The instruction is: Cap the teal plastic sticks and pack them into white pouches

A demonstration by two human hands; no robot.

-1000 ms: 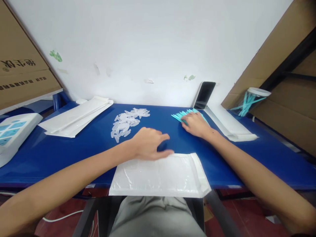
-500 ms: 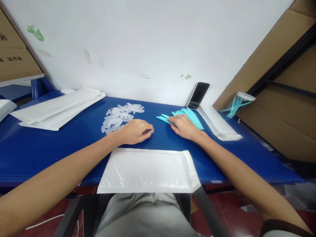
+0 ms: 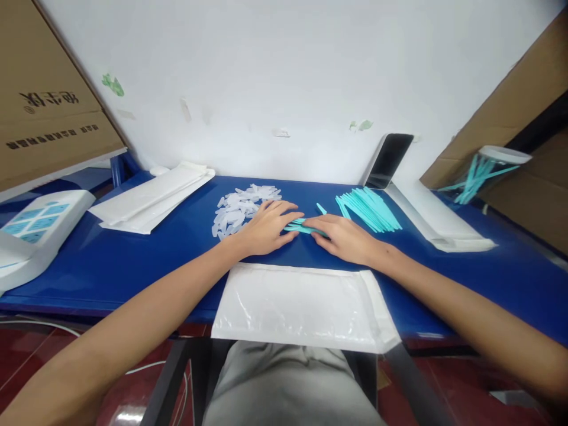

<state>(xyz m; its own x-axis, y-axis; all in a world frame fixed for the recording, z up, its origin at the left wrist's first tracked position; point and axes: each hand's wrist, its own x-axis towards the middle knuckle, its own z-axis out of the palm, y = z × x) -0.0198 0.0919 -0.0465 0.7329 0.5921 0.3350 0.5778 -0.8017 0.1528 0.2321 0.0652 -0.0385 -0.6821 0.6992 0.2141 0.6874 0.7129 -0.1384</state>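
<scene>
On the blue table, a small bunch of teal plastic sticks (image 3: 296,226) lies between my two hands. My right hand (image 3: 348,238) is closed over one end of the bunch, its fingers pointing left. My left hand (image 3: 268,228) curves its fingers and thumb around the other end, partly hiding it. A larger pile of teal sticks (image 3: 371,210) is just behind my right hand, with one loose stick (image 3: 321,208) lying apart. Beside my left hand is a heap of translucent whitish pieces (image 3: 237,208). A white padded envelope (image 3: 306,305) lies at the front edge, below both hands.
More white envelopes (image 3: 151,195) lie at the left, near a white device with blue labels (image 3: 42,228). A phone (image 3: 390,160) leans against the wall at right, beside a long white box (image 3: 439,219). A clear jar of teal sticks (image 3: 483,174) is farther right. Cardboard (image 3: 53,106) stands at left.
My right hand has drawn a few teal sticks away from the pile toward the left. My left hand has come to meet their ends. The view has turned left.
</scene>
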